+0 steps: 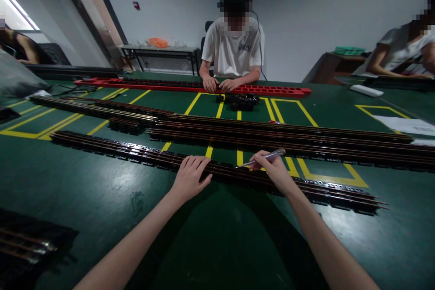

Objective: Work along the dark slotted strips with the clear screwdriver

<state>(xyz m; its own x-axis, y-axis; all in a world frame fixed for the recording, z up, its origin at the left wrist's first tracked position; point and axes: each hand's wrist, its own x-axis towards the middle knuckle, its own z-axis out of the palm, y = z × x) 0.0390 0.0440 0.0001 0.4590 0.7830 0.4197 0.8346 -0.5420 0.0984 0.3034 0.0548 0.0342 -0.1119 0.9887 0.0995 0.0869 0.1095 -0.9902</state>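
Note:
A long black strip [129,149] with thin copper-coloured rods along it lies slantwise across the table in front of me. My left hand [193,173] rests on its middle, palm down, with the fingers stretched over the strip and the thumb apart. In my right hand [267,165] is a screwdriver [272,155] with a clear handle, held like a pen. Its thin shaft points left and down, and the tip is at the strip, a little right of my left hand. Whether the tip touches a rod I cannot tell.
More rodded black strips [272,133] lie just beyond, and another [27,240] sits at the lower left. Across the green table [112,208] a co-worker [234,50] handles a long red frame [278,90], near a heap of black parts [243,101]. Papers [404,124] lie at right.

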